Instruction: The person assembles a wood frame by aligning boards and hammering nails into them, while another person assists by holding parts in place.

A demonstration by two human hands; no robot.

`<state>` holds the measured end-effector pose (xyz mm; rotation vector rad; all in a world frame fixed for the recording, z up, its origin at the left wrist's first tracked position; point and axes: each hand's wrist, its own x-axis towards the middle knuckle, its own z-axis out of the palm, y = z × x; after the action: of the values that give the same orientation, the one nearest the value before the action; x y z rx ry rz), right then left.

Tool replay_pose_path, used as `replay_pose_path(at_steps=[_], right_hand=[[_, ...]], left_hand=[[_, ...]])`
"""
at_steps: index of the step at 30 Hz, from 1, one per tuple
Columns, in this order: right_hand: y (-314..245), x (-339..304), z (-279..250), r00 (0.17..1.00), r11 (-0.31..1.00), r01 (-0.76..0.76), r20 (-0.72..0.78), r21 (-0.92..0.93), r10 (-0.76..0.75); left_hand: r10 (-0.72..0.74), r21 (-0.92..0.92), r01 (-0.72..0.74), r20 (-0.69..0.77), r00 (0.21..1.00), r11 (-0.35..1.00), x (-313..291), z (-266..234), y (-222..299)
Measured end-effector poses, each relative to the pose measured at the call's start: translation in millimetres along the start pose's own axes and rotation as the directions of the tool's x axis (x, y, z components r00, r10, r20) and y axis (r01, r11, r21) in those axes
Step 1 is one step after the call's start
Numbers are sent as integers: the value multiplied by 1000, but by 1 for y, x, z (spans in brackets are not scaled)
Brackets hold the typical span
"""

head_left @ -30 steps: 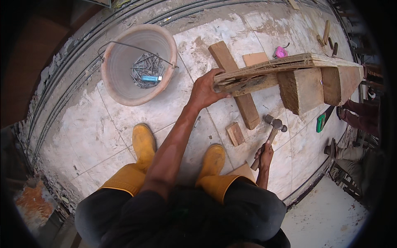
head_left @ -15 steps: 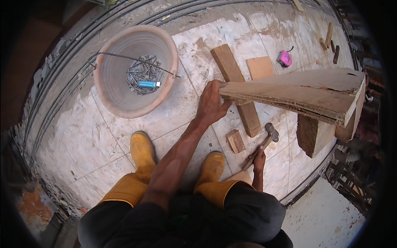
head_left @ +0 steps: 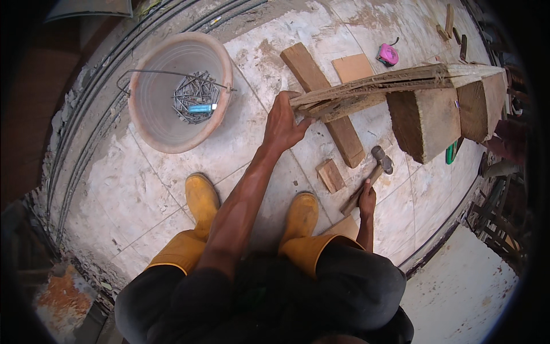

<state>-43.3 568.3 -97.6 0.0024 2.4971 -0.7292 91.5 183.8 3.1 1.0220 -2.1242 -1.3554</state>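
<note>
My left hand (head_left: 284,122) grips the near end of a long wooden board (head_left: 366,92), fingers over the top and thumb beneath. The board is raised and tilted, its rough edge toward me. Thick wooden blocks (head_left: 427,123) are joined to its far right part. In my right hand (head_left: 367,202) is a hammer (head_left: 380,163), held low by its wooden handle with the metal head pointing away from me. A wooden beam (head_left: 346,140) lies on the floor, partly hidden by the board. Close to the hammer rests a small wood block (head_left: 330,175).
At the left stands a bucket (head_left: 140,109) with many nails (head_left: 195,92) and a blue lighter (head_left: 200,108). A pink tape measure (head_left: 388,54) and a thin square wood piece (head_left: 352,68) lie beyond the board. Steel bars (head_left: 80,135) run along the left edge.
My left hand has tipped the board up, so its edge and the blocks under it show more. The right hand still holds the hammer low, nearly unmoved.
</note>
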Motion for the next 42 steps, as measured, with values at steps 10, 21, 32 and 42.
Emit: replay_pose_path(at_steps=[10, 21, 32, 42], right_hand=[[-16, -9, -3, 999, 999, -41, 16, -9, 42], [-15, 0, -13, 984, 960, -151, 52, -235, 168], [-402, -102, -163, -73, 208, 895, -592, -393, -802], [-442, -88, -176, 237, 283, 936, -221, -207, -946]], left_hand=[[-7, -49, 6, -9, 1000, 999, -3, -1, 0], [-35, 1, 35, -88, 996, 999, -3, 19, -8], [-341, -447, 129, -434, 834, 885, -19, 10, -61], [-578, -926, 340, 369, 728, -162, -27, 68, 11]])
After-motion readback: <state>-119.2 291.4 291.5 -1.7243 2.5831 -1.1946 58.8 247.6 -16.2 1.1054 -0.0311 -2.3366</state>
